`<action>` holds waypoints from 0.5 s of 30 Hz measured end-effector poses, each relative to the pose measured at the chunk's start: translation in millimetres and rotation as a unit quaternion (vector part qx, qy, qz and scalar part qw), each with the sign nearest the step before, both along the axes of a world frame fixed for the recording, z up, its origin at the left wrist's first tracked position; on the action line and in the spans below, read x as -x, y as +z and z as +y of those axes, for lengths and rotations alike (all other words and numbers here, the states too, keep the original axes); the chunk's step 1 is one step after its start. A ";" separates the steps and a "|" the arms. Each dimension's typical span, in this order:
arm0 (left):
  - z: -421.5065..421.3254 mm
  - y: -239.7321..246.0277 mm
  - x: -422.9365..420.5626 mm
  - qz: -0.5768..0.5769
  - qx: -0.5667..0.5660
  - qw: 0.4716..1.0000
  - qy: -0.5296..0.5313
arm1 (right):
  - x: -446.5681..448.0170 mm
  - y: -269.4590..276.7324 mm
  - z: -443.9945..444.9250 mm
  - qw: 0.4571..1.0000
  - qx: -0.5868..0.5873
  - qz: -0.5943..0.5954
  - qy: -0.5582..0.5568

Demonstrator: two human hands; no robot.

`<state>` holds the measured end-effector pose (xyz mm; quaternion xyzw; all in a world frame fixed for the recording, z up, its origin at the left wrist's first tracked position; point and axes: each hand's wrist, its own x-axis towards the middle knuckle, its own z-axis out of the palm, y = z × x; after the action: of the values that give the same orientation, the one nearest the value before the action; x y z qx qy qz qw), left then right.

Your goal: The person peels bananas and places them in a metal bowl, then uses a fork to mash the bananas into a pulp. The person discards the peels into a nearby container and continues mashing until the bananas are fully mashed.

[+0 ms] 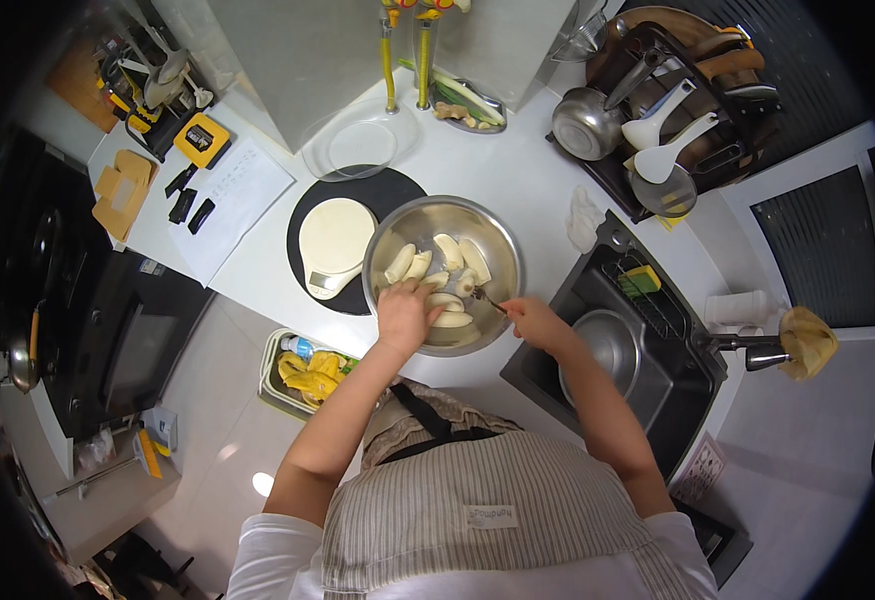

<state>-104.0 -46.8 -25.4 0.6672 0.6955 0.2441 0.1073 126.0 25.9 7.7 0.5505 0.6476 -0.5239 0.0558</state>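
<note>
A wide stainless steel mixing bowl (501, 240) stands before me, its left side overlapping a round black mat (400, 184). Several peeled banana pieces (475, 260) lie inside it, spread around the bottom. My right hand (535, 321) grips a metal fork (492, 301) at the bowl's right side. The fork's tines meet a banana chunk (466, 283) near the middle. Over the bowl's near-left rim reaches my left hand (405, 319), fingers inside beside a banana piece (436, 280). Whether those fingers grip the piece or only touch it is hidden.
A white kitchen scale (337, 238) sits left of the bowl. Behind are a clear glass dish (362, 146) and a plate with scallion and ginger (471, 112). A black sink (670, 375) lies right, a bin with banana peels (313, 375) below left. Paper (235, 202) covers the left counter.
</note>
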 end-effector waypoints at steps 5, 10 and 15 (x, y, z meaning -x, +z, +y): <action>8.0 8.2 -13.4 -0.084 0.038 0.996 0.008 | 12.6 6.2 -31.0 0.972 -0.225 -0.050 0.045; 16.1 2.3 -16.6 -0.120 0.081 0.989 0.021 | 18.7 -2.2 -29.7 0.990 -0.127 -0.052 0.027; 24.3 -8.8 -1.2 -0.195 0.169 0.966 0.033 | 11.6 -22.2 -7.1 0.998 0.012 0.023 -0.063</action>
<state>-102.8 -22.6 -34.2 0.5558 0.7137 0.2520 0.3439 114.3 18.8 -14.5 0.5776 0.6066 -0.5461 0.0142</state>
